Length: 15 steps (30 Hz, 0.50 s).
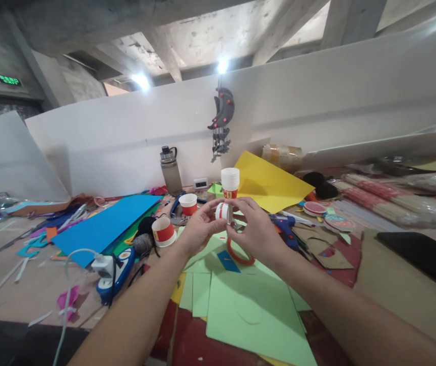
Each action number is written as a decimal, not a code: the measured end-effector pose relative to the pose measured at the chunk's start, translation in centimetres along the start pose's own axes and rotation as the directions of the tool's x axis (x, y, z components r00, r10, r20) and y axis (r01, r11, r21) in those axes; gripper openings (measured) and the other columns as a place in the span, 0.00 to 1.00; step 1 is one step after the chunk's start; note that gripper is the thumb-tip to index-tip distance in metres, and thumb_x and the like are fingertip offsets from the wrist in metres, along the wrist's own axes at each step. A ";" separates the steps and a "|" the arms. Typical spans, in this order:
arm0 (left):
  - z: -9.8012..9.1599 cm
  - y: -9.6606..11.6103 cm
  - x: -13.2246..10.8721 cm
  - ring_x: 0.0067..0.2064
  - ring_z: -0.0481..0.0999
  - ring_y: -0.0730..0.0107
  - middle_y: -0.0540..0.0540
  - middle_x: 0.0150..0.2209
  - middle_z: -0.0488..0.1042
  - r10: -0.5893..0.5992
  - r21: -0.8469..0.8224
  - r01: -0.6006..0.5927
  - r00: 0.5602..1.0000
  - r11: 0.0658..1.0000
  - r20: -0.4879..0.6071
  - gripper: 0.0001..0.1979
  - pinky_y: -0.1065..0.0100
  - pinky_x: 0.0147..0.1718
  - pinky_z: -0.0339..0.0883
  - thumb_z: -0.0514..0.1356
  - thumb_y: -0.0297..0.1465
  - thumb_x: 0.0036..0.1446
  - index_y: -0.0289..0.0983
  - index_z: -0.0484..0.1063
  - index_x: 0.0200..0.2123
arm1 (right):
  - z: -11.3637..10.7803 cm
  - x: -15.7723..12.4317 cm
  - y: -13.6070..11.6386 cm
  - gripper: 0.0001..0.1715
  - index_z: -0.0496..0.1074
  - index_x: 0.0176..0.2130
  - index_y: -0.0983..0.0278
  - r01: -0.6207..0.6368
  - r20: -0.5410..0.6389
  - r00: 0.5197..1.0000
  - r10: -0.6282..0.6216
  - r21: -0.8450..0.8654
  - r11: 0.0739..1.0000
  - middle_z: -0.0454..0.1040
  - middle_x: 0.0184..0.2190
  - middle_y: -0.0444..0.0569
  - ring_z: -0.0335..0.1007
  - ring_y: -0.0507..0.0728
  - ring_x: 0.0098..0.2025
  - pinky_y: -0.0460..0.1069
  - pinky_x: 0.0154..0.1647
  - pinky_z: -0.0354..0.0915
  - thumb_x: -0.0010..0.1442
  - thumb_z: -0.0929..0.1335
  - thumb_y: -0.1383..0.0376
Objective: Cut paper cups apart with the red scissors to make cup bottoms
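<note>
Above the pale green paper sheets (248,315), my left hand (205,226) and my right hand (258,231) meet at a small, round white piece with a red band (222,211). Fingertips of both hands close on it from either side. Just below my right hand is an orange-red loop (242,261), like a scissors handle; whether the hand touches it I cannot tell. A small blue paper piece (228,262) lies next to the loop. Behind my hands stands a stack of white paper cups (230,178). Two red-and-white paper cups, one upright (188,204) and one tilted (163,232), are at the left.
To the left lie a blue sheet (107,226), a grey yarn ball (142,245) and a blue power strip (117,277) with a plugged-in white cable. A bottle (171,170) and yellow sheet (273,180) are behind. Right: a blue glue gun (284,229), cardboard, bundled sticks (381,198).
</note>
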<state>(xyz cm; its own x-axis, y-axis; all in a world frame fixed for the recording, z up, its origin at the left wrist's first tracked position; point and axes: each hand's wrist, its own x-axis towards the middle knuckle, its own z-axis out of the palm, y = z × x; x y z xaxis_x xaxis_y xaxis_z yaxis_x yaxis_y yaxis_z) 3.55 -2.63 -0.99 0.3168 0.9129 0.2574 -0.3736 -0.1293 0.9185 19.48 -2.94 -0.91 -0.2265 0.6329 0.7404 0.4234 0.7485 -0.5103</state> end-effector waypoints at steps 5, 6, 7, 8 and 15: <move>-0.1 0.4 -0.1 0.42 0.75 0.64 0.41 0.46 0.74 0.009 -0.001 -0.009 1.000 1.000 0.008 0.29 0.65 0.41 0.69 0.69 0.26 0.43 0.40 0.69 0.51 | 0.0 0.1 0.3 0.30 0.64 0.54 0.60 -0.017 0.039 0.999 0.015 0.062 0.998 0.66 0.51 0.54 0.66 0.60 0.51 0.57 0.50 0.68 0.51 0.68 0.71; -0.1 0.5 -0.1 0.42 0.75 0.64 0.41 0.47 0.73 0.012 -0.005 -0.012 1.000 1.000 0.004 0.30 0.64 0.41 0.70 0.69 0.26 0.43 0.40 0.68 0.51 | -0.1 0.1 0.3 0.30 0.64 0.54 0.60 -0.014 0.043 0.999 0.011 0.065 0.998 0.67 0.51 0.54 0.66 0.60 0.51 0.58 0.50 0.68 0.52 0.68 0.70; -0.2 0.5 -0.1 0.42 0.75 0.64 0.41 0.48 0.73 0.011 -0.007 -0.011 1.000 1.000 0.005 0.30 0.64 0.40 0.70 0.69 0.26 0.42 0.41 0.68 0.52 | -0.1 0.1 0.4 0.29 0.64 0.54 0.59 -0.009 0.047 0.999 0.005 0.068 0.998 0.67 0.51 0.54 0.66 0.60 0.52 0.58 0.50 0.68 0.52 0.68 0.70; -0.2 0.6 0.0 0.43 0.75 0.63 0.41 0.48 0.73 0.011 -0.004 -0.011 1.000 1.000 0.010 0.31 0.64 0.40 0.70 0.69 0.26 0.42 0.41 0.68 0.52 | -0.1 0.2 0.4 0.28 0.65 0.54 0.59 -0.004 0.049 0.999 0.001 0.071 0.997 0.68 0.50 0.54 0.66 0.61 0.52 0.58 0.50 0.68 0.52 0.68 0.69; -0.3 0.5 0.2 0.42 0.74 0.63 0.42 0.43 0.75 0.039 0.048 -0.039 0.999 0.998 -0.003 0.29 0.62 0.44 0.68 0.70 0.25 0.40 0.38 0.71 0.49 | -0.1 0.1 0.4 0.27 0.66 0.53 0.60 0.000 0.053 0.999 -0.005 0.088 0.996 0.69 0.49 0.53 0.66 0.61 0.52 0.58 0.51 0.68 0.52 0.68 0.70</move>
<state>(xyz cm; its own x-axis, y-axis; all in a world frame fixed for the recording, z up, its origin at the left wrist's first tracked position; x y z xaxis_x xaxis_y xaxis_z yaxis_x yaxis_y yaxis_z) 3.17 -2.45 -0.53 0.2995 0.9083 0.2919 -0.3435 -0.1828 0.9212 19.71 -2.63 -0.99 -0.2752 0.6388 0.7185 0.3443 0.7633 -0.5467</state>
